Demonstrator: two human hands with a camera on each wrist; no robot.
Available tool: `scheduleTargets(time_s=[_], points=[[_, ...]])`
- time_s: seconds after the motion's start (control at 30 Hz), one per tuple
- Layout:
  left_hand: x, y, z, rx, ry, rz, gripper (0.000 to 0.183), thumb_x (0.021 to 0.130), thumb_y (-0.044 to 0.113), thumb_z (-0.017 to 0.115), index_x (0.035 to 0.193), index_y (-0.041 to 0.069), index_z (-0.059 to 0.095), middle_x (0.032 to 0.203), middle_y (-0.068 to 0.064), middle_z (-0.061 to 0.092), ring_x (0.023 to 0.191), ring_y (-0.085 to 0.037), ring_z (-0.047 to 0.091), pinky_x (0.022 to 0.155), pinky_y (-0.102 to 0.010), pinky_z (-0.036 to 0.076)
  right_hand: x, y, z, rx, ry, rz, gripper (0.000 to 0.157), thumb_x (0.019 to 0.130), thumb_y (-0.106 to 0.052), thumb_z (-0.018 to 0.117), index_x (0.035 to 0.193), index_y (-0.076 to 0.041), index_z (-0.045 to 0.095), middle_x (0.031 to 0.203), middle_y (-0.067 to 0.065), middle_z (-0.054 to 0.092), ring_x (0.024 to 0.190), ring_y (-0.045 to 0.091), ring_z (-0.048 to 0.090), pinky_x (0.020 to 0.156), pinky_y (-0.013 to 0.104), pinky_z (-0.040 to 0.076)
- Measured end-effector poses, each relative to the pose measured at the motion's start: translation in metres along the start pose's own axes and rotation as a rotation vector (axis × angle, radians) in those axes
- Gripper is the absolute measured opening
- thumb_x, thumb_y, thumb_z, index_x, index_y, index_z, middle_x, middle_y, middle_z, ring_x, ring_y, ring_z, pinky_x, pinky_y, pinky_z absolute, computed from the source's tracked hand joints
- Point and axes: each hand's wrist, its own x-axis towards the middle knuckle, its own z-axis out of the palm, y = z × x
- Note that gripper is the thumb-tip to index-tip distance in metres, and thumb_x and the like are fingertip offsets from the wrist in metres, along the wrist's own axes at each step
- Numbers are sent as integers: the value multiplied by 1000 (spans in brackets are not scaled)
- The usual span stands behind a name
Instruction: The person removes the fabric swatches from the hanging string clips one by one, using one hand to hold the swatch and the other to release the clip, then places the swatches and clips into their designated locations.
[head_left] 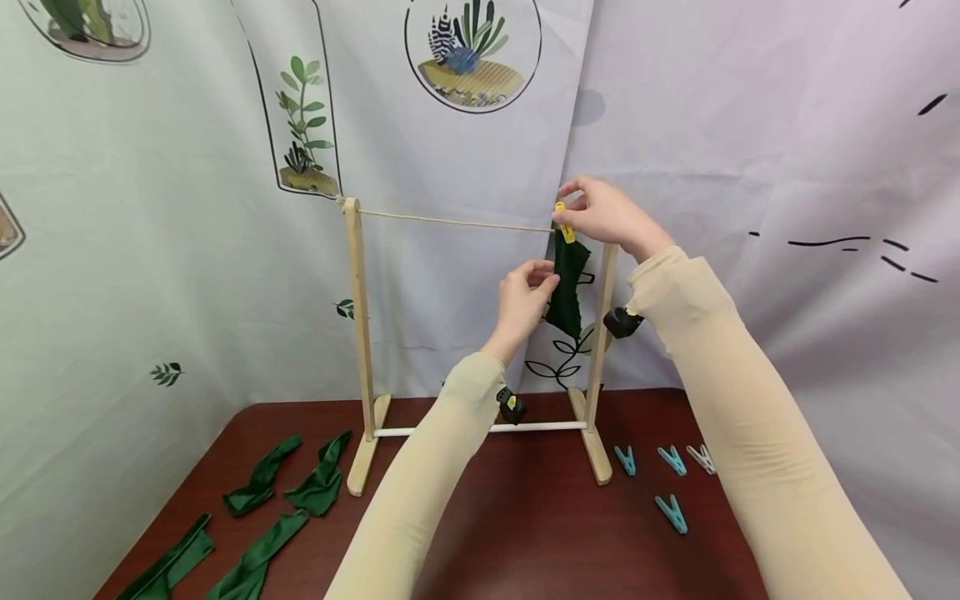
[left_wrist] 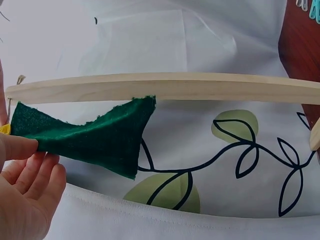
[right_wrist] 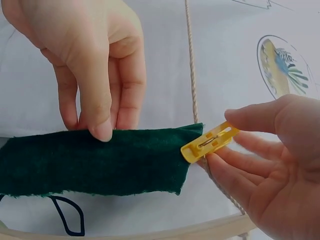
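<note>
A dark green strip of cloth point(head_left: 567, 287) hangs from the rope point(head_left: 457, 221) near the right post of a wooden stand. My right hand point(head_left: 603, 215) pinches a yellow clothespin point(right_wrist: 210, 142) between thumb and fingers; its jaws sit over the cloth's top end at the rope. In the right wrist view my left hand point(right_wrist: 97, 70) holds the cloth's edge between thumb and fingers, a little below the clothespin. The left wrist view shows the cloth point(left_wrist: 95, 137) hanging from the left fingertips, its lower end loose and frayed along one edge.
The stand's left post point(head_left: 358, 317) and right post point(head_left: 602, 333) rise from feet joined by a white bar point(head_left: 540, 427). Several green cloth strips point(head_left: 318, 483) lie on the table's left. Blue clothespins point(head_left: 672, 513) and a white clothespin point(head_left: 702, 458) lie at right. A printed curtain point(head_left: 450, 167) hangs behind.
</note>
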Motion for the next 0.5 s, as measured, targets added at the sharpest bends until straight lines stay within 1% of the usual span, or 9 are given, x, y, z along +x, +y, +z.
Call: scheduleTargets(time_s=[0.1, 0.27, 0.4, 0.5], points=[[0, 1, -1, -7, -3, -15, 20, 98, 12, 68, 115, 3, 72, 105, -9, 74, 93, -17, 68, 79, -25, 55, 0, 1, -2, -18, -7, -9, 53, 105, -29, 53, 150, -2, 43, 145, 24, 50, 132, 38, 49, 108, 54, 39], [1, 3, -3, -4, -2, -29, 20, 98, 12, 68, 115, 3, 72, 105, -8, 73, 93, -17, 68, 78, -26, 55, 0, 2, -3, -28, 1, -30, 49, 105, -28, 54, 144, 1, 51, 141, 24, 53, 128, 37, 51, 108, 53, 40], [1, 3, -5, -1, -1, -30, 20, 98, 13, 68, 115, 3, 72, 106, -8, 73, 93, -17, 68, 77, -27, 55, 1, 4, -2, 7, 24, -30, 47, 104, -26, 56, 141, 2, 53, 136, 24, 57, 121, 38, 57, 105, 51, 42], [1, 3, -6, -5, -3, -30, 20, 98, 13, 68, 115, 3, 72, 107, -8, 73, 94, -17, 68, 78, -27, 55, 0, 5, 0, 36, 57, -29, 46, 103, -25, 58, 139, 2, 54, 132, 23, 59, 117, 38, 60, 103, 50, 44]])
